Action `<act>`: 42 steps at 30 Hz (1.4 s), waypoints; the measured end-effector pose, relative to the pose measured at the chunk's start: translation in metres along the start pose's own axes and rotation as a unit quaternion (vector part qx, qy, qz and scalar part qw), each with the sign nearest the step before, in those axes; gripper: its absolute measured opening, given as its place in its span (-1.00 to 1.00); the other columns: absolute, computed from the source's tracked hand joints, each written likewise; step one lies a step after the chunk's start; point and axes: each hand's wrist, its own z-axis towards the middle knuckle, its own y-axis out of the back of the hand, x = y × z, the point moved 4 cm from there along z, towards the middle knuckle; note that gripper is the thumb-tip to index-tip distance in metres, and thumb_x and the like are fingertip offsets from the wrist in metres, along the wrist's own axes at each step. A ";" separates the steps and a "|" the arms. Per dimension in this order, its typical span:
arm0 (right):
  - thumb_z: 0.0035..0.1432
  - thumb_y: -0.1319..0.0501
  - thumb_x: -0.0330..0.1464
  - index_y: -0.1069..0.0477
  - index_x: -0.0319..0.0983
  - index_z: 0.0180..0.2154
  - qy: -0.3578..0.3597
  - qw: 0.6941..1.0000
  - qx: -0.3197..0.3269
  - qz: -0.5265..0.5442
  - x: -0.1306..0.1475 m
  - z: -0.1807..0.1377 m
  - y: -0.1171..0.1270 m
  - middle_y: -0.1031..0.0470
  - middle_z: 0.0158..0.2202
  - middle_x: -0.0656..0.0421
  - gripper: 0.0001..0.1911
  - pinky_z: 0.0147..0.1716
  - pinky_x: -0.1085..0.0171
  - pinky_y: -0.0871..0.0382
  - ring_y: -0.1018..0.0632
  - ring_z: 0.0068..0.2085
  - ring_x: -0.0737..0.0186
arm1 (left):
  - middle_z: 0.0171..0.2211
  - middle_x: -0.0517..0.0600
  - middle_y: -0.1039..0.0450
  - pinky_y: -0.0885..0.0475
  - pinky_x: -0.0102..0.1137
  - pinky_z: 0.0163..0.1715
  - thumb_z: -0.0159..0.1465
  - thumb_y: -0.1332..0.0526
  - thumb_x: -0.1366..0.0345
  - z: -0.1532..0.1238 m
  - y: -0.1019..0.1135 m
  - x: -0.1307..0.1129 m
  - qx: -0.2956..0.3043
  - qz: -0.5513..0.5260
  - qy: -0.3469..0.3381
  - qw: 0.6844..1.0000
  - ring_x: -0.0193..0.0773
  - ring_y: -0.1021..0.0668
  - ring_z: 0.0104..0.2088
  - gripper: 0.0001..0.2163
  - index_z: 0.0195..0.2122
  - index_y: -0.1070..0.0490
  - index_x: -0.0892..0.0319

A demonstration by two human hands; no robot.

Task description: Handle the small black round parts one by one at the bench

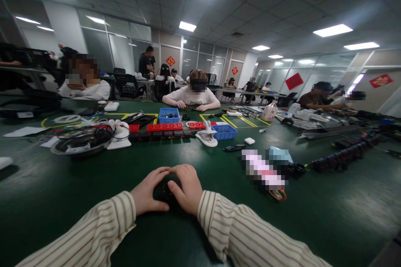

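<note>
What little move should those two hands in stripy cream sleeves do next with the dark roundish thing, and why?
Perhaps ease the bare right hand slightly aside while the bare left hand steadies the dark, rounded object with tiny pale specks: both hands curl around it, and the right thumb lies over it, hiding part of it.

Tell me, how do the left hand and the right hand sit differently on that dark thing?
The left hand is on the dark thing's left side, while the right hand is on its right.
The left hand's thumb points rightward, low in the picture; the right hand's thumb slants up and to the left, higher.
Both hands touch the same thing, and both come out of striped sleeves.
</note>
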 end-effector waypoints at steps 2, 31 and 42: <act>0.12 -0.10 -0.26 -0.29 -0.26 -0.21 -0.045 0.999 -0.007 -0.019 -0.004 -0.001 -0.001 -0.38 -0.23 0.12 -0.77 -0.16 0.19 -0.17 -0.34 -0.19 0.19 | 0.12 0.17 -0.12 -0.14 -0.03 0.10 -0.18 -0.38 0.08 -0.001 0.001 0.000 -0.020 0.019 0.011 1.000 0.07 -0.22 0.12 -0.21 0.09 -0.15 0.15; 0.04 -0.12 -0.32 -0.19 -0.25 0.00 0.031 0.998 0.032 0.046 0.005 -0.001 0.001 -0.36 -0.11 0.08 -0.55 -0.06 0.16 -0.15 -0.34 -0.09 0.16 | 0.14 0.15 -0.17 0.15 0.13 0.13 -0.29 -0.41 0.04 0.000 0.000 0.007 0.040 0.060 0.011 0.997 0.12 -0.20 0.14 -0.13 0.11 -0.18 0.05; -0.02 -0.21 -0.03 -0.34 -0.25 -0.30 -0.030 0.995 0.050 -0.082 0.001 -0.001 -0.007 -0.33 -0.33 0.16 -0.58 -0.23 0.21 -0.17 -0.32 -0.25 0.20 | -0.24 0.03 -0.40 0.16 0.18 0.10 -0.22 -0.33 -0.02 0.001 0.007 -0.025 -0.008 0.165 0.036 0.986 0.00 -0.42 -0.13 -0.52 -0.30 -0.41 0.14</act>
